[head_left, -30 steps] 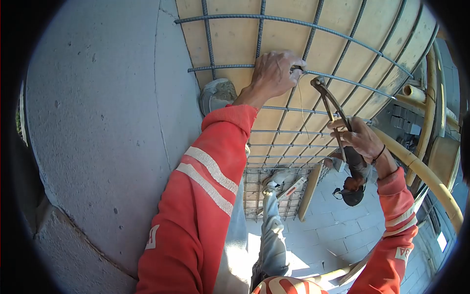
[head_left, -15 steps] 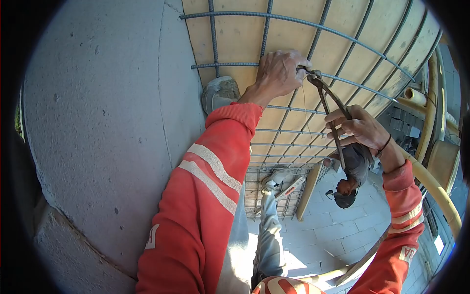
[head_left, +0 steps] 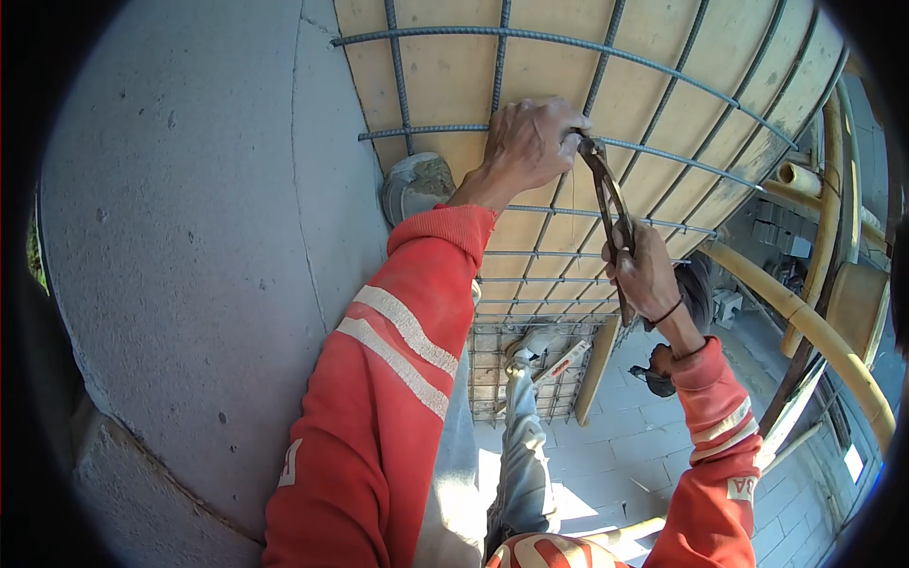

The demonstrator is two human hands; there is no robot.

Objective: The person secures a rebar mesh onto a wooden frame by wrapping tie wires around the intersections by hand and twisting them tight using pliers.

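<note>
A grid of ribbed steel rebar (head_left: 445, 128) runs in front of a pale wooden panel (head_left: 454, 80). My left hand (head_left: 532, 142) is closed against a horizontal bar near a crossing. From its fingertips hangs a thin tie wire (head_left: 574, 194); the pinch itself is partly hidden. My right hand (head_left: 646, 275) grips the handles of a pair of worn metal pincers (head_left: 606, 194), which are squeezed close together. The head of the pincers is up at the bar, right beside my left fingertips. What lies between the jaws is too small to make out.
A grey concrete wall (head_left: 199, 208) fills the left side, with a round grey pipe end (head_left: 417, 189) by the panel. Yellowish poles (head_left: 814, 317) cross at right. Below, another person's dark cap (head_left: 653, 379) shows behind my right arm, above a block floor (head_left: 620, 445).
My right hand has moved left and slightly down, and the handles of the pincers have come together. My left hand stays by the same crossing. The view has shifted a little.
</note>
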